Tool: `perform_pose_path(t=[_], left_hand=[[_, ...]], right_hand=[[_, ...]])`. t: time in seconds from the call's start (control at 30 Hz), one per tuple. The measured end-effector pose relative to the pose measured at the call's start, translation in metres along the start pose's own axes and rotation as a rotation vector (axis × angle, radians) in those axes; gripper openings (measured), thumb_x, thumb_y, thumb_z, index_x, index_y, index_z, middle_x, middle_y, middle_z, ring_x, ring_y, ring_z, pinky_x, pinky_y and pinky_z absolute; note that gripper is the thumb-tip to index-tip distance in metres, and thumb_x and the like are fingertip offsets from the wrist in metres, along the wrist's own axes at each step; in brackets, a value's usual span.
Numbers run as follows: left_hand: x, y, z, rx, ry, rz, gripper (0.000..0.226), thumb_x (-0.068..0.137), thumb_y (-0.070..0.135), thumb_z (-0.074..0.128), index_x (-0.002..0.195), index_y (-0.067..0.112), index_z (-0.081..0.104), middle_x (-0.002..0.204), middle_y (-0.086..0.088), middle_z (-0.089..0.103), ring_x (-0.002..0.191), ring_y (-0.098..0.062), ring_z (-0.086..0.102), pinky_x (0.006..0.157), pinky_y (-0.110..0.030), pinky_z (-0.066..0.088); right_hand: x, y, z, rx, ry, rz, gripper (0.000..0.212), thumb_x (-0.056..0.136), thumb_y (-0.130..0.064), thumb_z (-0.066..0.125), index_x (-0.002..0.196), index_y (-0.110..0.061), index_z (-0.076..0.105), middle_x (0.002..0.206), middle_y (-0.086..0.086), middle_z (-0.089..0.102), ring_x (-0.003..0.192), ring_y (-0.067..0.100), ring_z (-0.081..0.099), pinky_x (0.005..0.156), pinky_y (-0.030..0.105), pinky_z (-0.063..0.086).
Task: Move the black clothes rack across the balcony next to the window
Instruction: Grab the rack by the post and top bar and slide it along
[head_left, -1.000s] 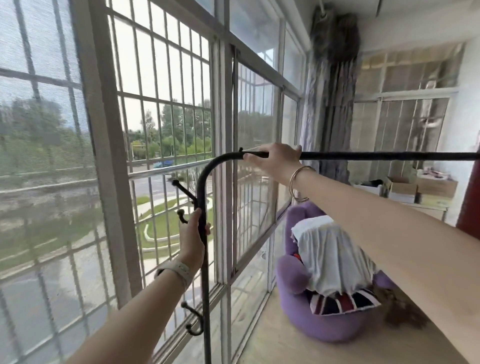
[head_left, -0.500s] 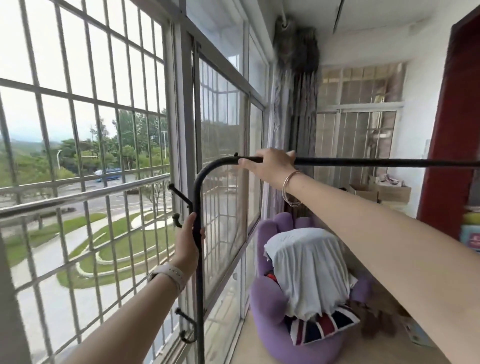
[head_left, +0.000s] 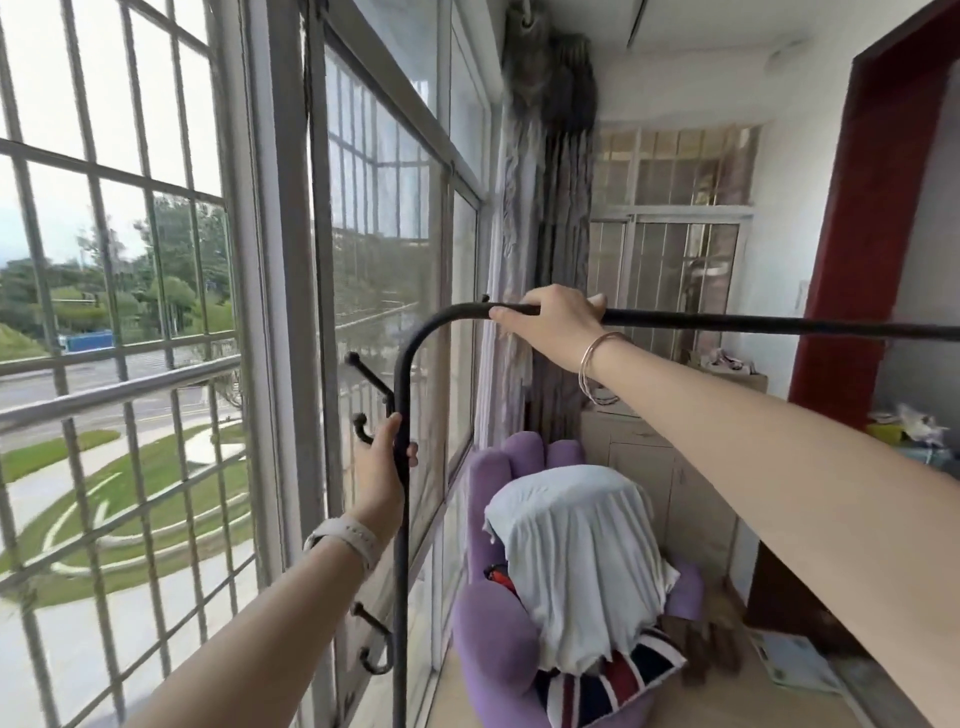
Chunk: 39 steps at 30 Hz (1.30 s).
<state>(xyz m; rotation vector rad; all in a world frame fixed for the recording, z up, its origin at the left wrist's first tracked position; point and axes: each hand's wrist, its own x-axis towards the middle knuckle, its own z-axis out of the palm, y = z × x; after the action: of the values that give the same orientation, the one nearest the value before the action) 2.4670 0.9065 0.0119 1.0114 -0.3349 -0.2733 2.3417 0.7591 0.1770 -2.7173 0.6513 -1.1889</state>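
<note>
The black clothes rack (head_left: 753, 326) is a thin metal frame: a horizontal top bar curves down into a vertical post with side hooks. It stands right beside the barred window (head_left: 270, 260) on the left. My left hand (head_left: 382, 462) is closed around the vertical post just below the curve. On the top bar near the bend my right hand (head_left: 553, 325) grips from above. The rack's foot and its far right end are out of view.
A purple hand-shaped chair (head_left: 498, 639) with a white cloth and striped cushion sits on the floor just beyond the rack. Grey curtains (head_left: 550, 208) hang at the window's far end. A low cabinet (head_left: 649, 457) and a dark red door frame (head_left: 852, 234) lie to the right.
The view has swung right and the rack has shifted along the window toward the far end. Both hands keep the same grips on post and top bar.
</note>
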Motion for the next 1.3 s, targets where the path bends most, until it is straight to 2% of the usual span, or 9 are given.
perform_pose_path(t=[0.1,0.27,0.47,0.63,0.8,1.0,1.1,1.2,1.3], left_hand=[[0.03,-0.01,0.017,-0.068,-0.018,-0.006,0.03,0.093,0.026,0.052,0.12,0.013,0.049,0.068,0.001,0.043,0.045,-0.006,0.042,0.043,-0.014,0.038],[0.075,-0.022,0.042,-0.025,-0.042,-0.028,0.012,0.092,0.029,0.052,0.087,0.019,0.048,0.057,0.001,0.036,0.038,-0.008,0.036,0.051,-0.019,0.034],[0.117,-0.033,0.051,-0.034,-0.041,-0.056,0.019,0.09,0.029,0.054,0.093,0.014,0.043,0.054,0.001,0.041,0.038,-0.008,0.037,0.041,-0.019,0.029],[0.141,-0.037,0.048,0.007,-0.071,-0.097,0.019,0.091,0.03,0.05,0.091,0.015,0.038,0.067,-0.004,0.035,0.036,-0.008,0.037,0.037,-0.018,0.029],[0.161,-0.04,0.049,0.044,-0.058,-0.096,0.022,0.09,0.035,0.052,0.092,0.013,0.048,0.06,-0.002,0.044,0.037,-0.007,0.04,0.038,-0.018,0.029],[0.182,-0.037,0.056,-0.018,-0.07,-0.121,0.022,0.089,0.036,0.055,0.078,0.019,0.049,0.059,0.002,0.041,0.041,-0.008,0.038,0.047,-0.022,0.027],[0.185,-0.036,0.049,-0.011,-0.092,-0.103,0.02,0.091,0.034,0.054,0.085,0.014,0.054,0.06,-0.002,0.045,0.051,-0.014,0.041,0.043,-0.021,0.036],[0.187,-0.03,0.041,-0.026,-0.139,-0.114,0.023,0.092,0.032,0.054,0.089,0.01,0.059,0.064,-0.005,0.057,0.062,-0.017,0.052,0.06,-0.024,0.047],[0.191,-0.03,0.033,-0.002,-0.183,-0.124,0.02,0.092,0.034,0.056,0.088,0.015,0.061,0.059,0.003,0.066,0.074,-0.018,0.055,0.078,-0.034,0.045]], right_hand=[[0.023,0.016,0.016,-0.027,0.016,0.003,0.054,0.087,-0.065,0.044,0.074,-0.018,0.066,0.057,-0.006,0.051,0.066,0.016,0.052,0.098,0.046,0.027],[0.06,0.041,0.04,-0.038,0.034,0.031,0.061,0.087,-0.065,0.042,0.08,-0.013,0.071,0.058,-0.004,0.053,0.073,0.02,0.059,0.097,0.047,0.027],[0.091,0.053,0.066,-0.084,0.053,0.032,0.052,0.086,-0.065,0.041,0.067,-0.02,0.058,0.057,-0.005,0.051,0.07,0.02,0.058,0.092,0.044,0.028],[0.107,0.057,0.085,-0.098,0.064,0.043,0.053,0.086,-0.066,0.041,0.059,-0.021,0.048,0.053,-0.005,0.047,0.061,0.018,0.051,0.086,0.043,0.027],[0.118,0.056,0.098,-0.121,0.095,0.055,0.052,0.085,-0.066,0.041,0.061,-0.022,0.05,0.054,-0.005,0.048,0.059,0.018,0.049,0.078,0.039,0.024],[0.14,0.054,0.098,-0.148,0.047,0.095,0.053,0.085,-0.068,0.038,0.063,-0.022,0.054,0.053,-0.008,0.05,0.057,0.011,0.048,0.097,0.048,0.027],[0.141,0.049,0.106,-0.149,0.067,0.086,0.055,0.085,-0.069,0.038,0.063,-0.022,0.054,0.051,-0.008,0.05,0.058,0.011,0.049,0.1,0.049,0.026],[0.143,0.045,0.108,-0.141,0.075,0.097,0.055,0.084,-0.07,0.039,0.06,-0.023,0.053,0.052,-0.008,0.05,0.06,0.014,0.051,0.096,0.047,0.024],[0.143,0.044,0.108,-0.115,0.072,0.105,0.055,0.084,-0.069,0.041,0.064,-0.021,0.059,0.052,-0.008,0.051,0.063,0.014,0.054,0.099,0.048,0.023]])
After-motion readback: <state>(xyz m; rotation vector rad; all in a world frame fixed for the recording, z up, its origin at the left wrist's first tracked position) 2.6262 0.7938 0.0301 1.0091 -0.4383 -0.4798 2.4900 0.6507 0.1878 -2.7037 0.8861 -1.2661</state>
